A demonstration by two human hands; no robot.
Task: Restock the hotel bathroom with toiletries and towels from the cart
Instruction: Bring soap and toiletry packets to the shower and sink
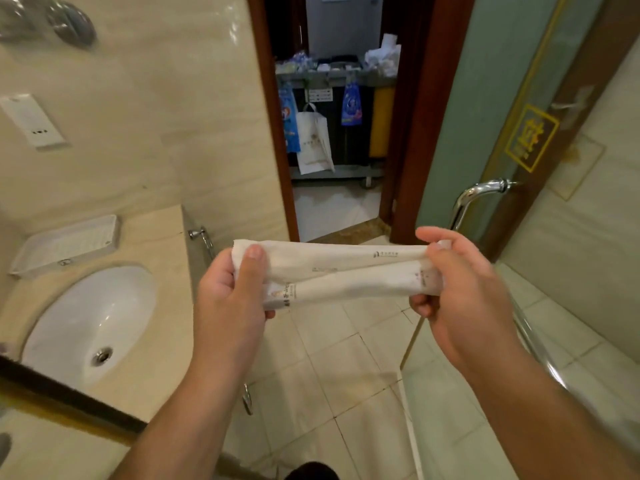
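Two long white paper-wrapped toiletry packets [341,273] lie side by side, held level in front of me above the tiled floor. My left hand [230,292] grips their left ends, thumb on top. My right hand [457,285] pinches their right ends with thumb and fingers. A white plastic tray [65,244] stands on the beige vanity counter [156,237] at the left, behind the oval white sink [90,327]. The housekeeping cart [337,109] stands outside the open doorway, loaded with supplies and hung with bags.
A glass shower door [512,109] with a chrome handle [474,197] stands at the right. A wall socket plate [33,121] and a chrome fixture [71,24] are on the left wall. A chrome towel hook [201,237] sticks out beside the counter.
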